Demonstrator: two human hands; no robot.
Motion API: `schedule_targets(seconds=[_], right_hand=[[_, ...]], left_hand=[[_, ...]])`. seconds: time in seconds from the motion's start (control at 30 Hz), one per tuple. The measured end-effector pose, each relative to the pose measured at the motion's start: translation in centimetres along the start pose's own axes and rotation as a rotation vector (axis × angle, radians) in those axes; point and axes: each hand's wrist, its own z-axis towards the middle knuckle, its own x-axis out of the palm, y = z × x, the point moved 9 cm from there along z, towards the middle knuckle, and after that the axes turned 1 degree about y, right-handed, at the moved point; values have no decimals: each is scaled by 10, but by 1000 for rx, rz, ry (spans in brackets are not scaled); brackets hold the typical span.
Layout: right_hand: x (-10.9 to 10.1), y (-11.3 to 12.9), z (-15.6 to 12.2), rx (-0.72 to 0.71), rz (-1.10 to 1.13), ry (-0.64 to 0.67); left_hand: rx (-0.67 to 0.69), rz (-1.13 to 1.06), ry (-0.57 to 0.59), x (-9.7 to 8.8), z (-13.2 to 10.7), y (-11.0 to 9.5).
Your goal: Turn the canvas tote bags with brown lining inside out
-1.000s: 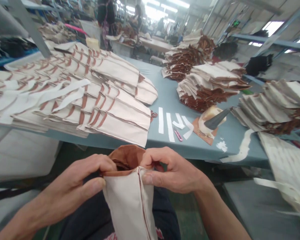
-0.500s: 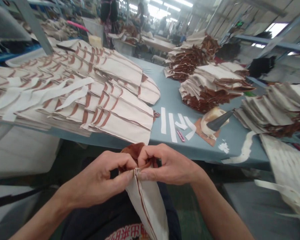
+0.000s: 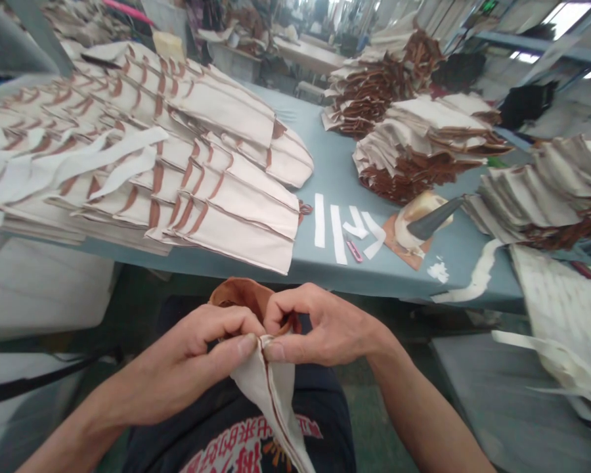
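Observation:
Over my lap both hands pinch the top of a cream cloth bag (image 3: 270, 394) with a brown seam line and a brown lining (image 3: 241, 292) that bulges out above my fingers. My left hand (image 3: 201, 358) grips the bag's rim from the left with thumb and fingers closed. My right hand (image 3: 315, 325) pinches the same rim from the right, thumb tips almost touching. The bag hangs down narrow between my knees.
A blue-grey table (image 3: 335, 177) stands in front. On its left lie fanned stacks of cream bags with brown straps (image 3: 177, 157), on its right more piles (image 3: 423, 144). White strips (image 3: 335, 230), a small pink tool (image 3: 353, 250) and a dark cone (image 3: 431, 220) lie near the front edge.
My hands have drawn together, gathering the open bag top into a narrow pinch. The brown lining has bunched up, and the view has tilted down slightly.

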Motion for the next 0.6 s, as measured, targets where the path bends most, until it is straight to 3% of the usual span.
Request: schedule_targets(seconds=[0.23,0.6], right_hand=[[-1,9,-5,-67,-184,-145],[0,3,-4,-47,-216,-110]], left_hand=[[-35,9,-89,2,-6,8],[-135,1,29,5,-3,16]])
